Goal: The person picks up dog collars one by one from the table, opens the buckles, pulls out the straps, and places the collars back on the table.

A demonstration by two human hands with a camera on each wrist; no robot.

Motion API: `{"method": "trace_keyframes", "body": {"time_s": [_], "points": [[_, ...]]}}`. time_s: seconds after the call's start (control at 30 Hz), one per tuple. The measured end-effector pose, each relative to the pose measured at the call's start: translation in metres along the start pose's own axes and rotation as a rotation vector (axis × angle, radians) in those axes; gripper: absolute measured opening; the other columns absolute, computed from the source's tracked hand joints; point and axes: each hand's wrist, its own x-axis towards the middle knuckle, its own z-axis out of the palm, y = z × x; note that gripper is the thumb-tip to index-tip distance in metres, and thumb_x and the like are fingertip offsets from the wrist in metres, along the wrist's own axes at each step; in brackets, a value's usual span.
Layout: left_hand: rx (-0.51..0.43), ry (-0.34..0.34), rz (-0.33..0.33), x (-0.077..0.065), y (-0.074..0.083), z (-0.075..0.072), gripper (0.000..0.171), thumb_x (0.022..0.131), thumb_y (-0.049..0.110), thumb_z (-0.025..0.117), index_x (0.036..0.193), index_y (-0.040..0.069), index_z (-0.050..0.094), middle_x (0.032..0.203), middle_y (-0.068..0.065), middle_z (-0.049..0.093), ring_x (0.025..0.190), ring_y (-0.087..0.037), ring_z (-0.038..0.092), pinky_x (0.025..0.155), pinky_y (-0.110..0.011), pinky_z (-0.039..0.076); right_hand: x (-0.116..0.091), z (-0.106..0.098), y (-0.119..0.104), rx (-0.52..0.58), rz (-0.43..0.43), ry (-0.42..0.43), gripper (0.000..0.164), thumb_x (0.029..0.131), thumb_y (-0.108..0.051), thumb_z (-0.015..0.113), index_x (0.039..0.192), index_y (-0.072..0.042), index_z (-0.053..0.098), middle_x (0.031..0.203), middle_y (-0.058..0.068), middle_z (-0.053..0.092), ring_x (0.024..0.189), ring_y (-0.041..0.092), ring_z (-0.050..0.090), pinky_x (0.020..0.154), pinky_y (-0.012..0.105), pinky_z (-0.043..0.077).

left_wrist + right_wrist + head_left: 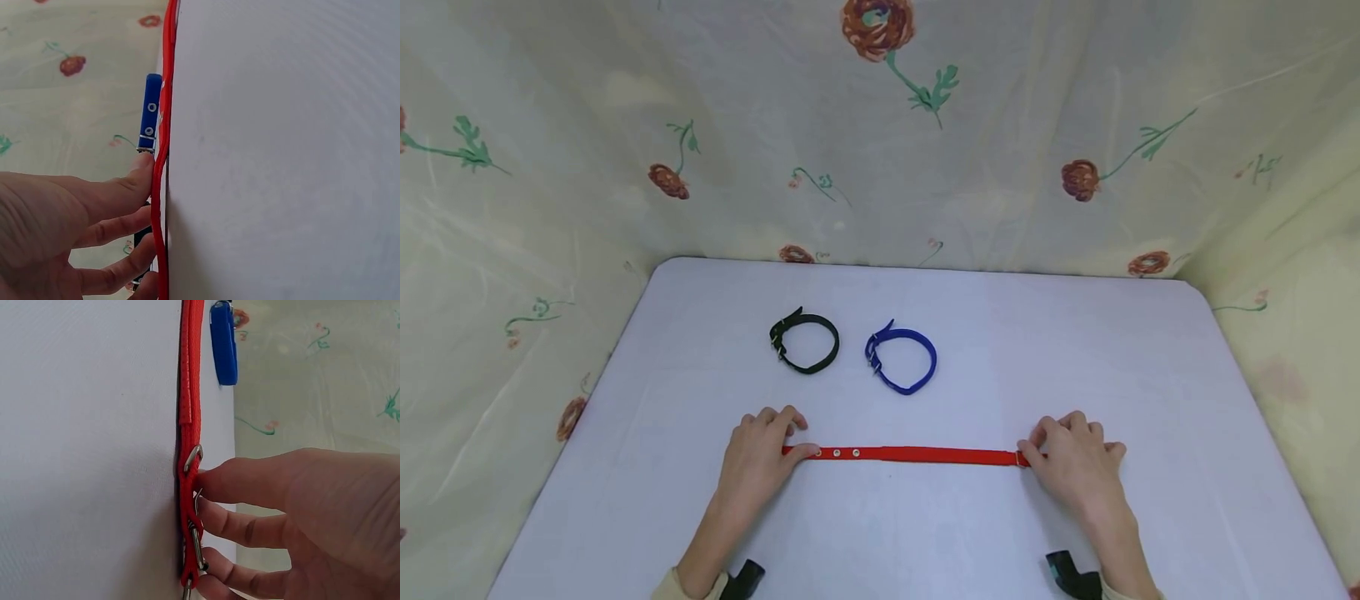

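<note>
A red buckled collar (940, 455) lies stretched straight across the white table. My left hand (762, 454) holds its end with the eyelet holes, thumb on the strap and the other fingers bent beyond it. At the opposite end, my right hand (1072, 458) grips the strap by the metal buckle (197, 547), the thumb close to a metal loop (194, 459). Farther back lie two fastened collars, each in a ring: a black collar (805, 342) to the left and a blue collar (901, 358) beside it. The fingertips are partly hidden behind the red strap in the left wrist view.
The white tabletop (887, 533) has rounded far corners. A pale curtain (1000, 125) printed with flowers hangs behind the table and along both sides. Dark wrist devices (1075, 575) show at both sleeves.
</note>
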Motion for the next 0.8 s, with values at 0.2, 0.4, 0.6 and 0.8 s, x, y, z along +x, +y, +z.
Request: {"method": "trace_keyframes", "body": {"time_s": [0.2, 0.4, 0.6, 0.8], "points": [[-0.038, 0.019, -0.009, -0.001, 0.003, 0.0, 0.028, 0.09, 0.035, 0.088, 0.106, 0.016, 0.075, 0.097, -0.008, 0.071, 0.085, -0.025, 0.057, 0.078, -0.04, 0.046, 0.002, -0.001, -0.001, 0.001, 0.008, 0.011, 0.021, 0.096, -0.028, 0.077, 0.098, -0.008, 0.071, 0.115, 0.031, 0.061, 0.108, 0.054, 0.053, 0.094, 0.083, 0.036], [-0.156, 0.041, 0.0, 0.001, 0.01, -0.003, 0.025, 0.097, 0.033, 0.082, 0.116, 0.018, 0.075, 0.118, -0.011, 0.073, 0.105, -0.03, 0.063, 0.088, -0.046, 0.053, 0.005, -0.006, -0.004, 0.003, 0.021, -0.004, 0.028, 0.099, -0.032, 0.075, 0.106, -0.005, 0.071, 0.107, 0.026, 0.064, 0.104, 0.05, 0.056, 0.096, 0.082, 0.036], [-0.455, -0.051, -0.006, 0.011, 0.021, -0.005, 0.041, 0.104, 0.033, 0.073, 0.139, 0.014, 0.065, 0.14, -0.011, 0.068, 0.123, -0.031, 0.068, 0.102, -0.05, 0.06, 0.011, -0.011, -0.019, 0.021, -0.047, 0.008, 0.031, 0.102, -0.031, 0.071, 0.115, -0.003, 0.069, 0.111, 0.029, 0.067, 0.104, 0.053, 0.058, 0.097, 0.083, 0.033], [-0.773, -0.176, -0.127, 0.026, 0.041, 0.003, 0.053, 0.11, 0.035, 0.063, 0.156, 0.014, 0.05, 0.159, -0.013, 0.057, 0.133, -0.036, 0.068, 0.108, -0.051, 0.06, 0.031, -0.001, -0.05, 0.139, -0.142, 0.077, 0.043, 0.104, -0.031, 0.071, 0.134, -0.001, 0.063, 0.125, 0.026, 0.069, 0.111, 0.046, 0.063, 0.097, 0.071, 0.04]]}}
